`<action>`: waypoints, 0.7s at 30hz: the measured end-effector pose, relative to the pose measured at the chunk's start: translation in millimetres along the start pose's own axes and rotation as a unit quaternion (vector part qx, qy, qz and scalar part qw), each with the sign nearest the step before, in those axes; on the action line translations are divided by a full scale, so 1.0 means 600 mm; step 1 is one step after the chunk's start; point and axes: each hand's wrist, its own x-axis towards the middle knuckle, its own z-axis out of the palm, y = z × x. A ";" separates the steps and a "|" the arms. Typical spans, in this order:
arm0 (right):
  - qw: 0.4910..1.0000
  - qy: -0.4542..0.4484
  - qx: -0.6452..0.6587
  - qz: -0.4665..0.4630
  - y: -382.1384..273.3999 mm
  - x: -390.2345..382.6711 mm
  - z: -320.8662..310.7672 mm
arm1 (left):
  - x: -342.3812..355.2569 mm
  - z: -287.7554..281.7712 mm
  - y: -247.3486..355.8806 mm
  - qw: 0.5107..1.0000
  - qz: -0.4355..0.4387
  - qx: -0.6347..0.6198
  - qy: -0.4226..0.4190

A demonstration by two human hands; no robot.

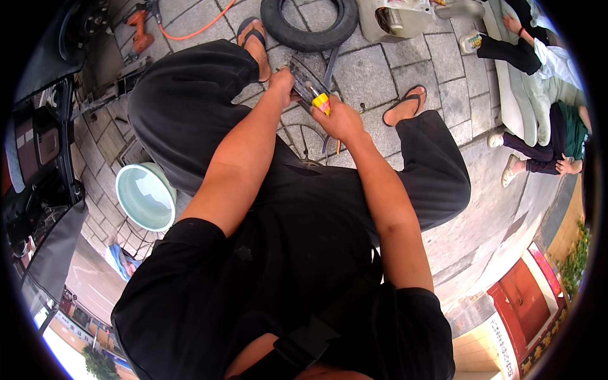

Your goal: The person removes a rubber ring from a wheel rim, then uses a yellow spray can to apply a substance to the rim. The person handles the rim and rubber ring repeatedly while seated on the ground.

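Note:
Between my knees, my left hand (283, 87) is closed on a dark, flattened rubber strip, which looks like a black inner tube (301, 73). My right hand (341, 120) is wrapped round a small yellow tube (322, 102) with reddish print. Its narrow pale tip points up and left, over the rubber. Whether the tip touches the rubber, I cannot tell. Just beyond my hands lies a black tyre (344, 31) on the paving. Loose dark rubber or cable loops hang below my hands; their ends are partly hidden.
An orange power tool (140, 31) and an orange hose (197, 35) lie at the far left. A pale green basin (146, 197) stands by my left thigh, near a dark vehicle (47, 145). A whitish container (380, 28) is at the far right. Two seated people (538, 57) are to the right.

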 end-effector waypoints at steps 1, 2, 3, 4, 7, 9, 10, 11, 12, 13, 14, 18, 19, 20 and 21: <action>1.000 0.000 -0.002 0.000 -0.005 0.003 -0.001 | -0.007 0.001 0.001 1.000 0.002 0.002 -0.002; 1.000 0.001 -0.005 0.000 -0.011 0.006 -0.002 | -0.014 0.002 0.003 1.000 0.004 0.004 -0.005; 1.000 0.001 -0.007 -0.001 -0.012 0.006 -0.002 | -0.020 0.004 0.005 1.000 0.006 0.006 -0.008; 1.000 0.003 -0.008 0.002 -0.011 0.005 -0.001 | -0.022 0.005 0.007 1.000 0.005 0.001 -0.007; 1.000 0.005 -0.005 0.019 -0.003 -0.004 0.007 | -0.023 0.005 0.008 1.000 0.002 -0.012 -0.010; 0.999 0.005 0.006 0.041 0.004 -0.018 0.015 | -0.017 0.003 0.004 1.000 0.003 -0.025 -0.014; 0.999 0.011 0.019 0.049 0.008 -0.024 0.022 | -0.012 0.001 0.001 1.000 0.007 -0.024 -0.013; 0.998 0.017 0.033 0.056 0.014 -0.030 0.031 | -0.009 -0.002 -0.002 1.000 0.011 -0.024 -0.012; 0.997 0.022 0.046 0.063 0.019 -0.034 0.040 | -0.004 -0.005 -0.005 1.000 0.016 -0.024 -0.011; 0.996 0.027 0.057 0.066 0.026 -0.038 0.048 | -0.011 -0.002 -0.004 0.999 0.016 -0.027 -0.010; 0.995 0.031 0.068 0.069 0.033 -0.040 0.055 | -0.018 0.001 -0.005 0.999 0.016 -0.031 -0.009; 0.994 0.041 0.080 0.066 0.028 -0.040 0.050 | -0.029 0.003 -0.002 0.999 0.013 -0.029 -0.002; 0.994 0.040 0.077 0.064 0.025 -0.039 0.048 | -0.029 0.004 -0.001 1.000 0.007 -0.029 -0.007; 0.995 0.038 0.074 0.062 0.022 -0.036 0.047 | -0.028 0.004 0.000 0.999 0.001 -0.029 -0.013; 0.995 0.037 0.071 0.060 0.020 -0.035 0.046 | -0.027 0.005 0.001 0.999 -0.005 -0.029 -0.018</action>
